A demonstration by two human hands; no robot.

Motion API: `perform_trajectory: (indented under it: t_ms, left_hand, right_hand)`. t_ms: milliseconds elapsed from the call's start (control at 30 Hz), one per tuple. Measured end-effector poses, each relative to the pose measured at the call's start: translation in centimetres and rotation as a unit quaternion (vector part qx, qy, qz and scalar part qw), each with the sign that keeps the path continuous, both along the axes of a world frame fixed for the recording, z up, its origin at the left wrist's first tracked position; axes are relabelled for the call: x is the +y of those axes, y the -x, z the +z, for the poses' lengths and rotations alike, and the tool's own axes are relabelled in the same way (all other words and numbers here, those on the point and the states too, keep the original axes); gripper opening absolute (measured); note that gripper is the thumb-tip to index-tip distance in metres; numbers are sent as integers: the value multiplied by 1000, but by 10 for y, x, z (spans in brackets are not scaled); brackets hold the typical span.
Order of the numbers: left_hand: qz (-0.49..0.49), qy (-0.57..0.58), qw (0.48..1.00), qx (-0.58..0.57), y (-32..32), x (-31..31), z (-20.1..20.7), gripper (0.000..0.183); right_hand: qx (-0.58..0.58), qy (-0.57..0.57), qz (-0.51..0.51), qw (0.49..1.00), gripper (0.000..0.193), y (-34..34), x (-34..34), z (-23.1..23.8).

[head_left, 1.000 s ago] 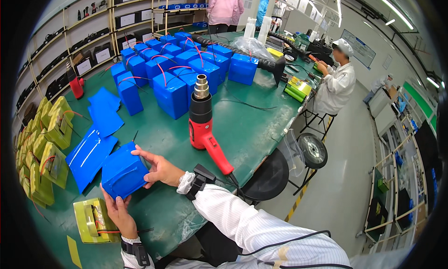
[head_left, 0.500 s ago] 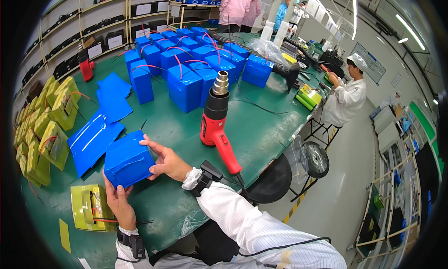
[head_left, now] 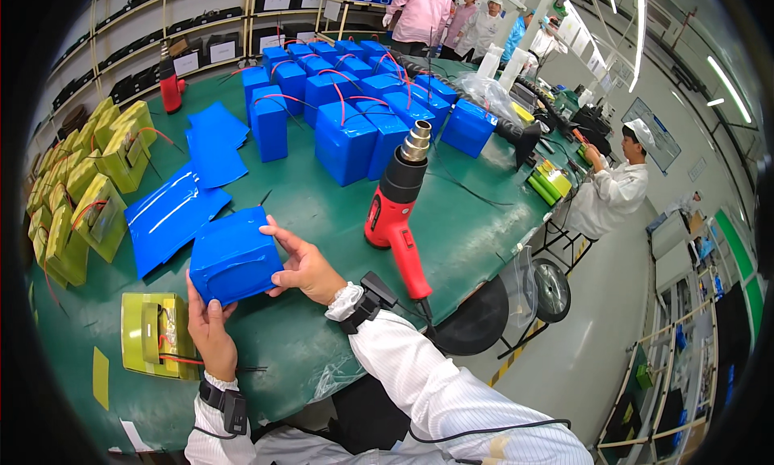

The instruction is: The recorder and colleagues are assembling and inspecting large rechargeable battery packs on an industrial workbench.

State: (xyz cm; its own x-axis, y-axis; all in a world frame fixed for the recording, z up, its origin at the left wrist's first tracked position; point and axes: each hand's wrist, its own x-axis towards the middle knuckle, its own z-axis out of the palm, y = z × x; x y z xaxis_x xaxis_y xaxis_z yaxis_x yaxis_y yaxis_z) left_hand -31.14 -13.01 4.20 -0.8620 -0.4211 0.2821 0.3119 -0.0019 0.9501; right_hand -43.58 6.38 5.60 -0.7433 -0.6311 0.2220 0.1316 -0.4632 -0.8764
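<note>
Between my two hands is a battery pack (head_left: 234, 255) in blue shrink wrap, its wrap creased at the near end. My left hand (head_left: 211, 328) grips its near left side, thumb on the near edge. On its right side are the thumb and fingers of my right hand (head_left: 302, 263). A yellow-green battery pack (head_left: 133, 336) with red and black wires lies beside my left hand. Flat blue shrink-wrap sleeves (head_left: 165, 227) lie just beyond the held pack. To the right of my right hand, a red heat gun (head_left: 393, 223) stands nozzle up on the green table.
Several blue-wrapped packs (head_left: 343, 147) with wires stand at the back. Rows of yellow-green packs (head_left: 101, 211) fill the left side. A second red heat gun (head_left: 170, 90) stands far left. A black duct hose (head_left: 516, 133) runs along the right back. A co-worker (head_left: 617, 175) sits at the table's right.
My view has shifted, so the table's things appear slightly further right. Both hands keep their hold on the blue pack, which stays near the same place.
</note>
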Motion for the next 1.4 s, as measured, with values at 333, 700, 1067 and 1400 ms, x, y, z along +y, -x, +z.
perform_trajectory:
  t_ms: [333,700,1067,1400]
  left_hand:
    - [9,-7,1000,1,1,3,-2,60]
    - [-14,-45,999,-7,4,3,2,64]
    - [40,23,999,21,15,-7,-15,60]
    - [11,-2,999,-32,13,-11,-18,60]
  right_hand:
    - [2,-4,-1,1000,83,1,1,0]
    - [15,-20,-10,1000,93,1,2,0]
    - [35,-178,-37,983,113,-13,-6,15]
    - [258,-298,-178,902,112,-5,-5,-5]
